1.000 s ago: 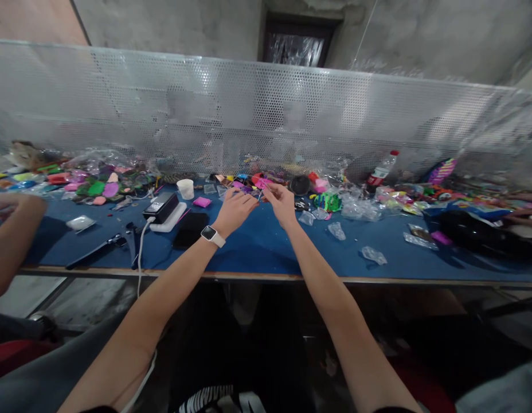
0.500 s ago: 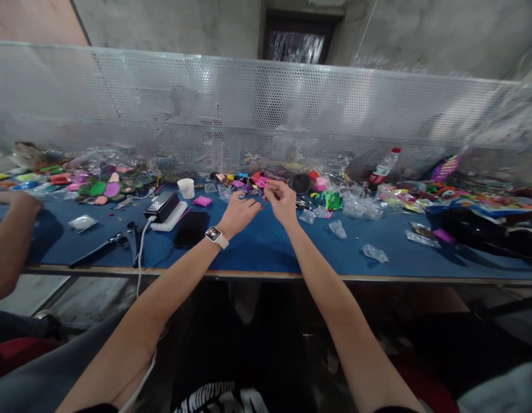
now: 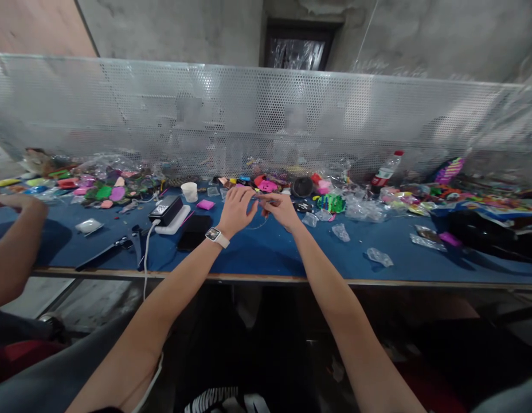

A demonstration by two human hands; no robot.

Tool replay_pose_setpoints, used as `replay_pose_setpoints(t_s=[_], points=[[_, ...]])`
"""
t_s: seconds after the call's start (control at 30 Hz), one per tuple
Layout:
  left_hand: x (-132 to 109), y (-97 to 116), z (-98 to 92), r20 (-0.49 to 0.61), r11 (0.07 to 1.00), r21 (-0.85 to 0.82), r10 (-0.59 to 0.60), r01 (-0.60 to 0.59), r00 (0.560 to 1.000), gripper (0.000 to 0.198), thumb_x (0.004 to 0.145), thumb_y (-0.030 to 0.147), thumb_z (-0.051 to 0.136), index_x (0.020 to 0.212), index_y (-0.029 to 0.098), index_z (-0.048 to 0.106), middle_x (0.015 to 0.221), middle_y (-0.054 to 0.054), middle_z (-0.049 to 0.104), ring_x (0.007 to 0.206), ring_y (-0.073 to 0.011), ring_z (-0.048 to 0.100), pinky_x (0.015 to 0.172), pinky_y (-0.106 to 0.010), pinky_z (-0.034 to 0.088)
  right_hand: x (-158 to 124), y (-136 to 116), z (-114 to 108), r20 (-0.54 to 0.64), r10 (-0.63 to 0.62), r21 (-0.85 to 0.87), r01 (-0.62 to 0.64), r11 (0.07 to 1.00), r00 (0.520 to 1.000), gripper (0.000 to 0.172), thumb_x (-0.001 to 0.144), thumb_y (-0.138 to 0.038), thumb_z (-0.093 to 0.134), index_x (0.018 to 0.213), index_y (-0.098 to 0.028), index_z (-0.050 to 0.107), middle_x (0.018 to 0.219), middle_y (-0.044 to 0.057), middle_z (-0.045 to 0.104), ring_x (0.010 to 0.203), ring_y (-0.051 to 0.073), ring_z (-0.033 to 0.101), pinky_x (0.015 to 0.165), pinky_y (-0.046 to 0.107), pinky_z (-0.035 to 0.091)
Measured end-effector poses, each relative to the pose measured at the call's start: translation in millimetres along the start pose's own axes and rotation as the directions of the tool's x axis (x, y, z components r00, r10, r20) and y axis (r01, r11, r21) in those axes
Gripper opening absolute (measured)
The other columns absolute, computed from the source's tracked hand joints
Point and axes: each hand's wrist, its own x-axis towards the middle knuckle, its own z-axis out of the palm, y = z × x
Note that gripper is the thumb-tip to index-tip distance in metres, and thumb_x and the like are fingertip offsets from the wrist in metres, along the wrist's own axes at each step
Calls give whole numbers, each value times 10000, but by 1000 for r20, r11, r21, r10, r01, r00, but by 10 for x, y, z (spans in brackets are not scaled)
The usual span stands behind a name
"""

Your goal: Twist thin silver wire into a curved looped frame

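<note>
The right hand is pinching a thin pale looping strand above the blue-topped desk. The left hand is meeting it fingertip to fingertip, and I cannot tell its grip.

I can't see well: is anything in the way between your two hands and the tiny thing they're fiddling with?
Nothing visible. The left hand and right hand meet fingertip to fingertip over the blue table top, on a thin piece too small to identify. The colourful clutter lies behind them.

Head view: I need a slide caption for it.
Right hand pinches a thin strand, left hand alongside, above a cluttered blue table.
</note>
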Motion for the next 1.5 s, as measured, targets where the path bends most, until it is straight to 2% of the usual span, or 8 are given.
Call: replay_pose_setpoints(t_s=[0.13,0.43,0.6,0.8,0.93,1.17,1.37,1.5], points=[[-2,-191,76,115,959,-245,-119,144,986,271,1055,262,637,1313,179,627,1161,-129,771,1077,-272,749,1003,-452,596,-15,5,20,103,20,6,-21,1000,995,394,776,-533,930,929,-182,839,636,19,730,530,196,692,533,324,592],[-18,-221,160,241,749,-535,-310,392,920,172,995,227,726,1152,184,670,1083,-99,785,869,-196,772,697,-299,604,-33,-59,55,51,52,18,-53,998,997,420,734,-555,945,880,-185,812,645,26,740,542,187,700,522,303,585],[-16,-244,141,260,785,-491,-282,378,924,79,999,211,725,1068,176,707,1016,-70,799,788,-163,735,717,-291,575,-43,-41,56,42,74,4,-74,997,996,414,731,-543,942,861,-179,794,616,22,722,536,193,705,524,302,590],[-22,-240,134,178,870,-414,-211,268,961,48,1010,182,723,1054,175,741,1051,-68,794,781,-160,720,739,-305,588,-55,-18,38,83,94,-28,-92,995,992,333,809,-507,873,823,-184,792,666,42,753,561,193,723,552,299,604],[-36,-237,143,90,912,-382,-120,145,989,78,1002,169,727,1010,196,800,1082,-81,792,991,-210,760,937,-392,628,-33,3,10,22,121,5,-121,993,992,391,763,-562,896,798,-188,786,657,44,753,550,190,710,538,300,596],[-48,-255,108,197,943,-322,-19,83,980,146,1008,184,694,1049,216,831,1295,-112,769,1190,-247,746,1070,-472,610,-42,26,-67,11,51,-138,-49,989,999,360,834,-542,839,862,-187,789,671,50,755,580,218,730,573,332,598],[-6,-247,57,103,901,-413,-98,132,990,111,1021,278,728,989,195,795,1096,-100,802,1016,-214,764,947,-400,635,-58,-62,-13,40,-82,-249,89,964,996,257,914,-454,746,939,-207,813,770,48,779,631,218,731,624,351,605],[-11,-299,54,170,855,-473,-148,213,974,229,968,376,806,1096,187,777,1066,-88,808,805,-164,730,774,-322,619,-65,-124,9,49,-97,-280,107,954,994,289,922,-497,745,938,-220,824,809,56,793,640,212,715,637,355,599]])
